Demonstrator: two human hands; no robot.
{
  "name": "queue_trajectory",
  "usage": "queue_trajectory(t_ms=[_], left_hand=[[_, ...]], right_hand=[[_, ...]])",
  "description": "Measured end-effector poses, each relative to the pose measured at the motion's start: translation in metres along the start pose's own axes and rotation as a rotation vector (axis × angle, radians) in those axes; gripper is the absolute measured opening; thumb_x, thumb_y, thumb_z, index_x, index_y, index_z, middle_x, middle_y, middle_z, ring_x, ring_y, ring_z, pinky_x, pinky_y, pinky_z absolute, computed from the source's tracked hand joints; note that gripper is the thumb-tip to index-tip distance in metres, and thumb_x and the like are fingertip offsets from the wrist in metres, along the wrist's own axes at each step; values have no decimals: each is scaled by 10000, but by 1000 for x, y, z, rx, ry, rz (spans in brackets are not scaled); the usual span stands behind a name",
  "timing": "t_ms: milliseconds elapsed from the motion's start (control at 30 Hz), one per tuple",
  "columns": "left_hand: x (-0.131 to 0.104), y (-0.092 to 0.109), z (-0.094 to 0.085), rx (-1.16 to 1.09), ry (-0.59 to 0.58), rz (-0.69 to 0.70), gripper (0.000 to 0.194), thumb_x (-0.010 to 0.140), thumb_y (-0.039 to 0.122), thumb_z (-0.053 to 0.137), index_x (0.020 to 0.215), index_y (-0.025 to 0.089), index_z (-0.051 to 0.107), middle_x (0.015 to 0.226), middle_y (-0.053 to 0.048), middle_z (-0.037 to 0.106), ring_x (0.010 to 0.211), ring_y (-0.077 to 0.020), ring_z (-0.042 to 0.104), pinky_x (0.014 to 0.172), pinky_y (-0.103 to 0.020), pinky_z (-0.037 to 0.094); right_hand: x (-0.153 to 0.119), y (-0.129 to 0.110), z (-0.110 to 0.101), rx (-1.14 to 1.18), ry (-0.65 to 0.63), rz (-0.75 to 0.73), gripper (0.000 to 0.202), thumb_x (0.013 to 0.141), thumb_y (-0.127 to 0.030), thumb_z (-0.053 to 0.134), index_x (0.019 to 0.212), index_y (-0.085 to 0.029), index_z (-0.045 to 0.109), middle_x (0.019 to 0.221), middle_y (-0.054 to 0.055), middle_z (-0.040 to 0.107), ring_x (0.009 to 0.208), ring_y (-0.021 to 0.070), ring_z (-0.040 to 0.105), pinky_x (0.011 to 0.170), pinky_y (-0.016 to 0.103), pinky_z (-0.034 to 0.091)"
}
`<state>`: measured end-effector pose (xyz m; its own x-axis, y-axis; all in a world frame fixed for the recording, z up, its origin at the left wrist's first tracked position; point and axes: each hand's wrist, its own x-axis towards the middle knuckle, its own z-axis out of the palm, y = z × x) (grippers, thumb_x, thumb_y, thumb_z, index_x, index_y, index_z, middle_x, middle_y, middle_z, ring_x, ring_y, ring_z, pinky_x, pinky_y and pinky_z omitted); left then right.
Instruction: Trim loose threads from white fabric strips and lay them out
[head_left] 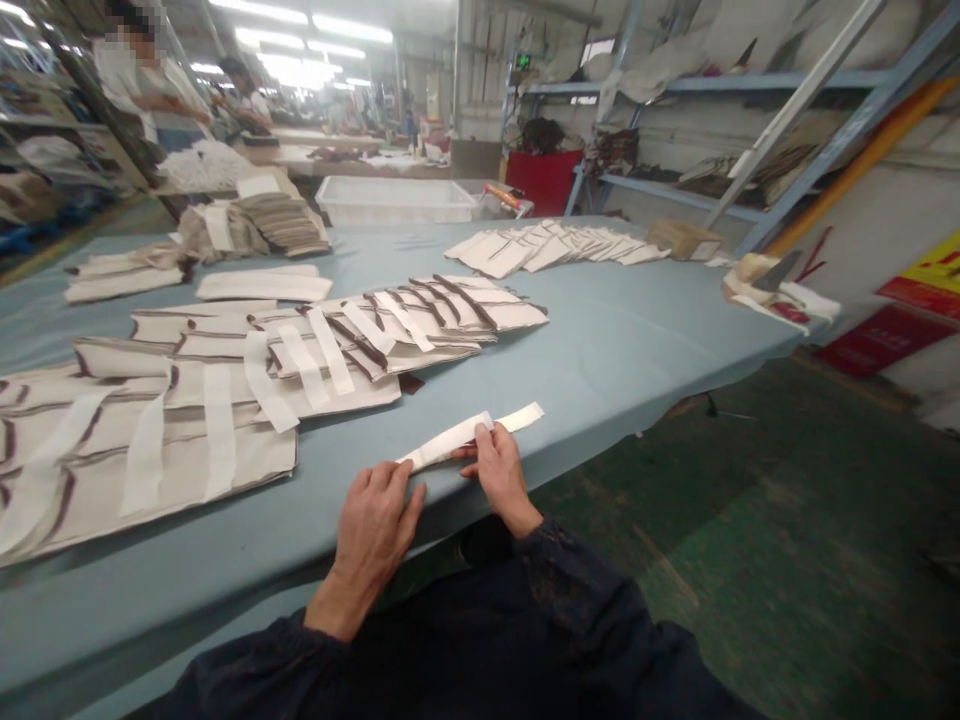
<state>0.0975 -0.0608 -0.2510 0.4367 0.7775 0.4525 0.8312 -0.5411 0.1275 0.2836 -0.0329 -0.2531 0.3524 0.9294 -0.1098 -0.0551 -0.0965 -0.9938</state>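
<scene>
White strip (444,440), held in both hands (373,525) (501,470), at a blue-covered table (622,345)

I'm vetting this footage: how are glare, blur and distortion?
In the head view, ceiling lights burn out to white; the floor lies dim; the shelving slants, probably from wide-angle distortion; the person at upper left looks soft, the right hand clearer.

A dark navy garment (457,645) shows at six o'clock, its long left sleeve (259,662) at seven and right sleeve (600,605) at five. Faint paler mottling marks the fabric near the right cuff (534,538).
</scene>
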Motion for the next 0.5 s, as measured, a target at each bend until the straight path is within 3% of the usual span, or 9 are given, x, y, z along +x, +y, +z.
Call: queue_trajectory(t_ms=[200, 367, 500], left_hand=[[-4, 4, 2, 175, -14, 1, 368, 969, 380, 630, 1256, 156, 682, 1140, -142, 652, 927, -328, 554, 803, -439, 474], [-8, 3, 7, 215, 25, 35, 405, 974, 393, 624, 1282, 135, 669, 1198, -154, 651, 973, -335, 557, 818, -434, 459], [-11, 4, 10, 260, 18, 33, 413, 999, 360, 579, 1332, 121, 630, 1287, -163, 637, 1042, -358, 557, 828, -448, 450]], right_hand=[[45, -31, -53, 32, 119, -48, 176, 950, -343, 516, 903, -175, 538, 775, 9, 621, 668, 157, 689, 383, 174, 509], [84, -61, -97, 95, 242, -27, 143, 957, -235, 541, 841, -158, 572, 728, 6, 630, 627, 130, 653, 384, 147, 486], [112, -75, -119, 200, 352, 24, 204, 994, -176, 495, 801, -160, 560, 722, -3, 628, 566, 91, 600, 397, 135, 470]])
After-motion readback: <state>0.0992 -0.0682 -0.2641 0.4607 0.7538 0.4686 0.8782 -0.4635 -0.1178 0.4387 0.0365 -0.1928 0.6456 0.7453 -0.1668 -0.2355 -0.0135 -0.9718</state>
